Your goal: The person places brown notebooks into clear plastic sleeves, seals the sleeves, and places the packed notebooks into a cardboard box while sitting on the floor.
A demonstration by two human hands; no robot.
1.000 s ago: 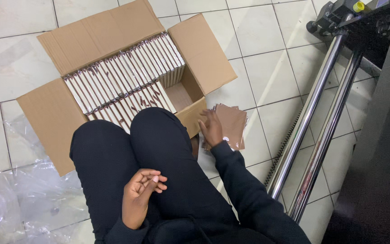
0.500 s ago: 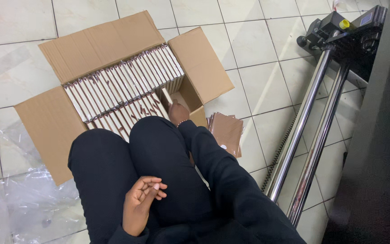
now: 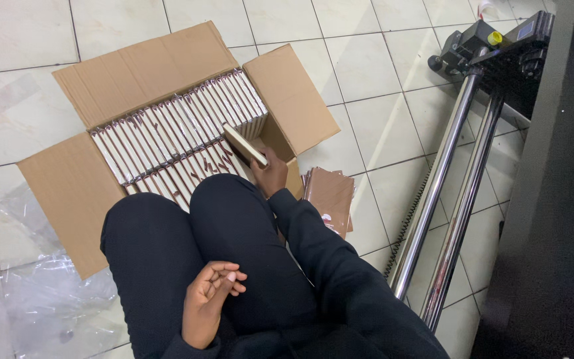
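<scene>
Your left hand [image 3: 208, 300] rests palm up on your dark trouser leg, fingers curled in loosely, with nothing in it. Further out, your right hand [image 3: 270, 174] is closed around one thin flat packet with a brown face and pale edge [image 3: 245, 145], tilted up at the near right corner of the open brown cardboard box [image 3: 146, 72]. A small stack of flat brown packets [image 3: 330, 196] lies on the white tiled floor [image 3: 367, 63] just right of the box, and past it are two shiny metal poles [image 3: 446, 173].
</scene>
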